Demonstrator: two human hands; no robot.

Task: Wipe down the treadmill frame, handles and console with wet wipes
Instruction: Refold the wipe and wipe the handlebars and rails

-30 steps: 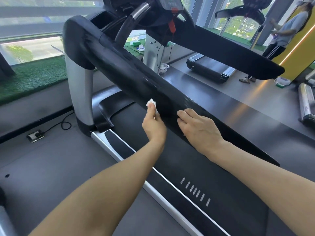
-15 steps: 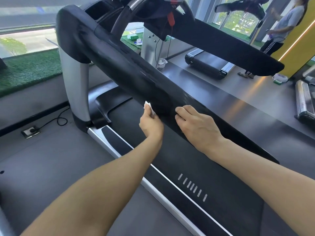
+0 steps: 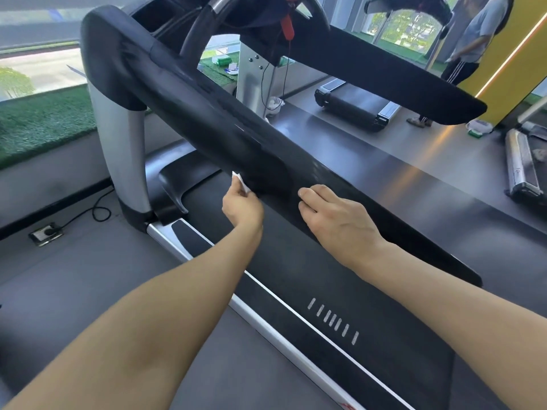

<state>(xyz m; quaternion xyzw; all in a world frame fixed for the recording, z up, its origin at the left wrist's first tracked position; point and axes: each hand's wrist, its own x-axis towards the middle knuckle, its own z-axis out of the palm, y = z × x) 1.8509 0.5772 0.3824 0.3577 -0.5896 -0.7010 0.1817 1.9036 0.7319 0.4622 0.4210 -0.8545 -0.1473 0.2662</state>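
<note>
We were wiping the long black plastic side handrail: our left hand pinched the small white wet wipe at its lower edge, our right hand rested open on it. Next, probably wiping along it.

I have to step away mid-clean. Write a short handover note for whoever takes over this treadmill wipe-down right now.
Left hand: pinches the white wet wipe against the underside edge of the near black side handrail.
Right hand: fingers lie on top of the same rail, steadying it, holding nothing.
Done: cannot tell from the view which parts are already wiped.
Left: rest of this rail, the far handrail, silver upright, curved handle and console, which is mostly out of view at the top.
</note>
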